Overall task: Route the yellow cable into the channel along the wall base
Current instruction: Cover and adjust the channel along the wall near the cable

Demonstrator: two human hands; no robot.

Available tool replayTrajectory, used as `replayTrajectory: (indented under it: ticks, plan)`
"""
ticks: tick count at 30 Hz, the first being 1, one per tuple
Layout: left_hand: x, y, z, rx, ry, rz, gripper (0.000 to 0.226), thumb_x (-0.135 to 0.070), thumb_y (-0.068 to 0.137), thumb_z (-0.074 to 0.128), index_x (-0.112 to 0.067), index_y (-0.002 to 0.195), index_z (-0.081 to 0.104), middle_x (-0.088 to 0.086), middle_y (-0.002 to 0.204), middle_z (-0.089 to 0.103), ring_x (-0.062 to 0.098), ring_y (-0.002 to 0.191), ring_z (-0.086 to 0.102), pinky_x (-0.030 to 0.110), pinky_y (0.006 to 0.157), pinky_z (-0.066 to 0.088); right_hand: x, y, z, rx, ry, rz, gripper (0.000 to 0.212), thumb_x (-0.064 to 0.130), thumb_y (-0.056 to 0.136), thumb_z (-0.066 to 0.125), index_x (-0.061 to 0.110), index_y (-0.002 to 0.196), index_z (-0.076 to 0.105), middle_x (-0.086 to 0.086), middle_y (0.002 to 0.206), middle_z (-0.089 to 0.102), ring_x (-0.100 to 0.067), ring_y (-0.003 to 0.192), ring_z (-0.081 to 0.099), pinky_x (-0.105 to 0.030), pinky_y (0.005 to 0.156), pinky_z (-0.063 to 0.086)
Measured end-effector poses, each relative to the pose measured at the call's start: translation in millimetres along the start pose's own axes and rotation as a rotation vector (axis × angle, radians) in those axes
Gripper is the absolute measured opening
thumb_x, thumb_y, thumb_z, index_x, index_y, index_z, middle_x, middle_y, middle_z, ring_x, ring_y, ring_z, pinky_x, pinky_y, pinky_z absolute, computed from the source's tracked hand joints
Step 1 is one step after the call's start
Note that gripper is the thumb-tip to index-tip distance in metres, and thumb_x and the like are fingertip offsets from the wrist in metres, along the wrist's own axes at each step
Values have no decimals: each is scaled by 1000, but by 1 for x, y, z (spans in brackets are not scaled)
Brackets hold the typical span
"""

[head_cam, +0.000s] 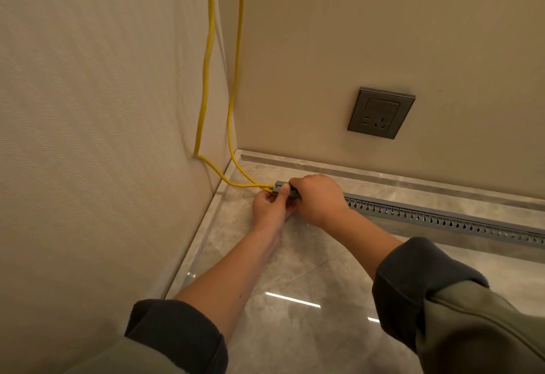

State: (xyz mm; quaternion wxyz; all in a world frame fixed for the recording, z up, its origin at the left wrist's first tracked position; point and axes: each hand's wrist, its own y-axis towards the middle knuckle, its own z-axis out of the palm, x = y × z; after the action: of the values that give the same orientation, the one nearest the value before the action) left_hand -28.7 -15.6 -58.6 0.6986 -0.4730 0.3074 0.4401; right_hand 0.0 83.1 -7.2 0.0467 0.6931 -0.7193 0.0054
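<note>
Two strands of yellow cable (206, 78) hang down in the wall corner, curve over the floor and run into the left end of a grey slotted channel (442, 219). The channel lies on the floor along the wall base and stretches to the right edge. My left hand (269, 204) grips the channel's left end, thumb on top, right where the cable enters. My right hand (317, 198) is curled over the channel just to the right, its fingers down on it. What lies under the right hand's fingers is hidden.
A grey wall socket (380, 112) sits on the back wall above the channel. A stone skirting (383, 176) runs along the wall base behind it. The glossy marble floor (295, 300) extends toward me. The left wall (88, 137) meets the corner.
</note>
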Motion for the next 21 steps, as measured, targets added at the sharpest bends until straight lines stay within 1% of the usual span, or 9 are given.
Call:
replayTrajectory:
  ticks: [4, 7, 11, 14, 16, 18, 21]
  plan:
    - [1, 1, -1, -8, 34, 12, 31, -19, 92, 63, 5, 112, 57, 16, 103, 69, 17, 84, 69, 23, 60, 57, 2, -1, -3, -10, -32, -28, 13, 21, 85, 52, 18, 91, 63, -5, 85, 66, -29, 80, 60, -30, 58, 34]
    - [-3, 0, -2, 6, 8, -13, 29, -16, 92, 62, 4, 112, 57, 14, 101, 69, 15, 82, 69, 23, 59, 57, 1, -3, -1, -48, -26, -37, 15, 22, 83, 51, 19, 91, 63, -4, 83, 67, -29, 77, 60, -29, 55, 33]
    - [-5, -3, -5, 31, -28, -48, 22, -11, 93, 59, 3, 110, 57, 18, 106, 66, 19, 88, 67, 23, 59, 58, -2, -8, 3, -62, 43, -54, 18, 23, 82, 54, 24, 98, 64, -1, 87, 69, -27, 81, 62, -29, 56, 37]
    - [-5, -5, -2, 4, -51, -43, 20, -9, 94, 58, 4, 109, 56, 21, 106, 65, 22, 87, 68, 25, 60, 59, -8, -11, 2, -71, 126, 1, 19, 26, 81, 58, 25, 99, 65, 1, 90, 67, -24, 85, 62, -30, 58, 44]
    - [-7, -5, 2, -27, -57, -37, 24, -10, 94, 58, 6, 111, 55, 22, 105, 64, 21, 85, 67, 25, 61, 59, -15, -17, 2, -95, 78, 32, 14, 30, 83, 59, 23, 94, 64, 2, 92, 63, -22, 90, 59, -30, 60, 45]
    - [-6, -4, 5, -62, -55, -33, 23, -12, 93, 60, 4, 109, 55, 20, 104, 64, 18, 83, 67, 24, 62, 59, -21, -27, 5, -117, 16, 61, 16, 31, 85, 57, 21, 95, 64, 1, 95, 60, -22, 96, 53, -32, 64, 44]
    - [-3, -4, 10, -123, -71, -24, 19, -16, 92, 61, -2, 104, 55, 15, 101, 64, 14, 82, 66, 22, 60, 57, -26, -34, 3, -124, 37, 66, 17, 29, 84, 56, 18, 94, 64, -1, 93, 60, -23, 94, 52, -33, 67, 45]
